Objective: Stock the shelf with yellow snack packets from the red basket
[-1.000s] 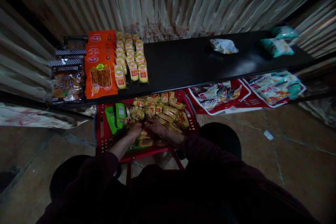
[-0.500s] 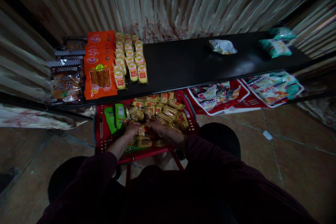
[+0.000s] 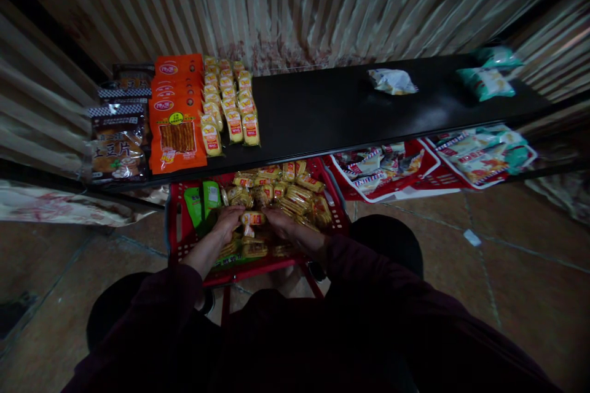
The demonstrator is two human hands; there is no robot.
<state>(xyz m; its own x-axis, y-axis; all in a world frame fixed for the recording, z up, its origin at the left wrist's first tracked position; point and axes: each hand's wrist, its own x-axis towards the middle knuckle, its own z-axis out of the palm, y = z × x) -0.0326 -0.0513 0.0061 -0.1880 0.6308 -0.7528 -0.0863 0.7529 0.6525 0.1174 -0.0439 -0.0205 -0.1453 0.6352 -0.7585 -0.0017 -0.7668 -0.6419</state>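
Note:
Between my two hands is a small yellow snack pack (image 3: 253, 218) with a red and white label, lying crosswise above the others in the red basket (image 3: 338, 221). My left hand (image 3: 229, 221) closes on its left end, and my right hand (image 3: 278, 221) closes on its right end. Around and beneath them lie several more yellow snack packs (image 3: 295, 198) in clear wrappers. Green packets (image 3: 211, 195) stand at the basket's left side, beside my left hand. My fingertips are partly hidden in the dim light.
Above the basket runs a black shelf (image 3: 313, 113). On its left stand dark potato-chip bags (image 3: 117, 147), orange snack bags (image 3: 177, 135) and rows of yellow packs (image 3: 234, 126). A white packet (image 3: 393, 81) and teal packets (image 3: 486, 83) lie farther right. More filled baskets (image 3: 426, 175) sit below.
The yellow pack has come up into clearer sight between my hands, now level with its label showing. My left hand has shifted slightly left and up.

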